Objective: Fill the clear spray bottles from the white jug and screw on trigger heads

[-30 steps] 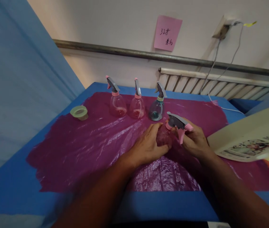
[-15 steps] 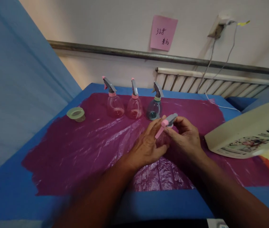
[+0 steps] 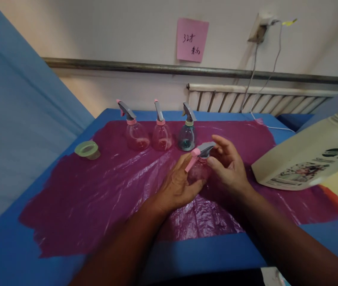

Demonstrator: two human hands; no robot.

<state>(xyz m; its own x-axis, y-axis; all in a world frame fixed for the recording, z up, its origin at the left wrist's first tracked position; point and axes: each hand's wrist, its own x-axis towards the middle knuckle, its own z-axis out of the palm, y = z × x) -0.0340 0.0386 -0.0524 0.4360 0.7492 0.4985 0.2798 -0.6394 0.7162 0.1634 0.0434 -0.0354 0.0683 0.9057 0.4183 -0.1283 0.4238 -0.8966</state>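
Note:
A small clear pink spray bottle (image 3: pixel 199 171) with a grey and pink trigger head (image 3: pixel 201 152) stands on the magenta plastic sheet (image 3: pixel 97 190). My left hand (image 3: pixel 176 184) is wrapped round the bottle's body from the left. From the right, my right hand (image 3: pixel 228 167) pinches the bottle's neck under the trigger head with thumb and forefinger, its other fingers raised. Behind them stands a row of three spray bottles: two pink ones (image 3: pixel 136 133) (image 3: pixel 161 135) and a teal one (image 3: pixel 186 135).
A pale green cap (image 3: pixel 87 149) lies at the sheet's left edge. A large cream jug (image 3: pixel 306 159) lies tilted at the right. The blue-covered table (image 3: pixel 22 246) meets a blue screen on the left. On the wall behind are a radiator, a cable and a pink note (image 3: pixel 192 39).
The trigger head has been turned round on the bottle, its pink lever swinging from the right side to the left. My right hand's fingers have lifted off the head.

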